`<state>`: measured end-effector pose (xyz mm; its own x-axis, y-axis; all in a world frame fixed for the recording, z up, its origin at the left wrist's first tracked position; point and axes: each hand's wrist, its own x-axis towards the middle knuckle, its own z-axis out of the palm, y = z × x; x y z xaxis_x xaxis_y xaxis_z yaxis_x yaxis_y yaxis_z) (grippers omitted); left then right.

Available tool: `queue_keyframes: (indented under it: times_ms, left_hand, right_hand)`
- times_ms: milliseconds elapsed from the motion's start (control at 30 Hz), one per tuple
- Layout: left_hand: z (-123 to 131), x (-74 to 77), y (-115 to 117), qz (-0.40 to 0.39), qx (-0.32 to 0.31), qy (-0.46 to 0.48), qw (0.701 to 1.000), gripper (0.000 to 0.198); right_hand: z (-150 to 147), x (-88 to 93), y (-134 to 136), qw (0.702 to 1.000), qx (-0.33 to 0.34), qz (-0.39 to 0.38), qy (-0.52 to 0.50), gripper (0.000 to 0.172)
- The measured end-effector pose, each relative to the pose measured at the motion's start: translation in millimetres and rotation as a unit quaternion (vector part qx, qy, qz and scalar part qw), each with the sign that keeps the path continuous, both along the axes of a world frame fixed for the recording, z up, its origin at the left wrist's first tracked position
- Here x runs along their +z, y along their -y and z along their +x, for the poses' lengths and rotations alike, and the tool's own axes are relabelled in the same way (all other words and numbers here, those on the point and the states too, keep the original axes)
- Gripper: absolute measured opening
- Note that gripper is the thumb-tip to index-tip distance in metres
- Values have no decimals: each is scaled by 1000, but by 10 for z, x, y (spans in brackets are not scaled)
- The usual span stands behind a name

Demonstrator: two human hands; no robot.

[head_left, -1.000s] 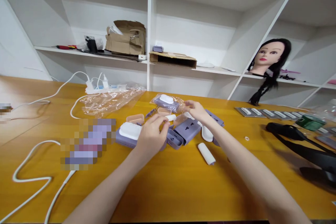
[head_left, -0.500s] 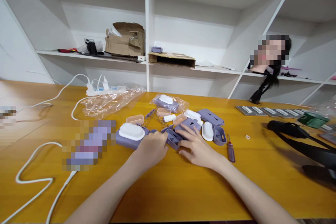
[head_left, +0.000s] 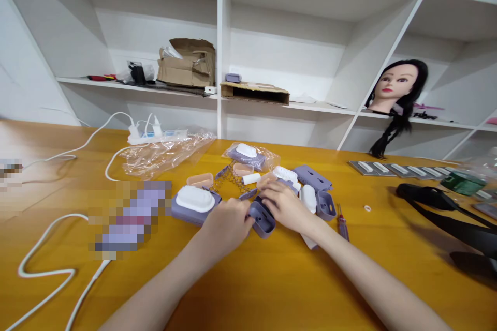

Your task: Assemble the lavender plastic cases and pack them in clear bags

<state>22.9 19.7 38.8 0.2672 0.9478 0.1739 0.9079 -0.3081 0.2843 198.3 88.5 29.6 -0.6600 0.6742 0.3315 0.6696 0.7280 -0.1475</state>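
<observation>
In the head view's lower centre, the left hand (head_left: 230, 222) and right hand (head_left: 287, 206) meet at a hollow, round-cornered purple cup (head_left: 264, 224) over the glossy wooden desk (head_left: 248, 289); I cannot tell whether either grip is closed on it.

Left forearm (head_left: 166, 276) and right forearm (head_left: 365, 274) bare, converging from the lower corners. Left hand (head_left: 227, 225) back up, fingers curled, thumb toward the right hand (head_left: 286, 208). That one's palm down, fingers loosely bent, pointing left. Hands near, not touching.
</observation>
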Motion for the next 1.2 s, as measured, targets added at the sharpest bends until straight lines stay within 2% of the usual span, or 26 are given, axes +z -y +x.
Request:
queue_keyframes:
  times_ms: [67,133,267,333,533,700,800,900,933,1000,1067,1133,1167,1200]
  left_hand:
    - [72,-27,28,-1,-35,12,999,20]
    - [155,-53,72,8,-100,37,994,19]
    - [282,-133,140,32,-281,39,958,16]
    - [308,-180,143,42,-321,18,946,16]
    - [286,-221,97,75,-323,-4,943,17]
    - [242,-181,85,89,-317,29,944,21]
    - [243,-166,80,67,-292,103,948,21]
    - [243,-154,30,-21,-183,272,944,19]
    - [233,-146,0,-70,-133,338,929,19]
    - [188,-120,-68,-165,-54,443,879,22]
    - [123,-88,-131,-221,-40,513,829,33]
    - [65,-67,-175,-294,-55,653,696,37]
    - [46,-67,-191,-306,-55,691,653,36]
    - [36,-74,-203,-306,-51,717,624,34]
  right_hand:
    - [-105,-12,-152,1000,-9,-1,12,25]
    - [-210,-29,-294,1000,-13,-8,25,24]
    - [-359,-75,-476,999,-10,-32,27,24]
    - [-393,-90,-499,999,-1,-40,13,23]
    - [-381,-19,-409,993,49,-66,-89,27]
    - [-253,157,-352,967,30,-104,-229,19]
    - [-108,271,-309,945,22,-130,-301,12]
    - [51,342,-203,924,12,-132,-359,10]
    - [93,346,-152,918,5,-127,-376,10]
    - [145,317,-35,910,-6,-97,-404,7]
    - [152,244,82,911,-8,-36,-411,8]
    - [124,146,178,921,13,43,-386,15]
    - [105,96,214,928,33,77,-364,18]
    - [86,52,242,933,55,102,-340,20]
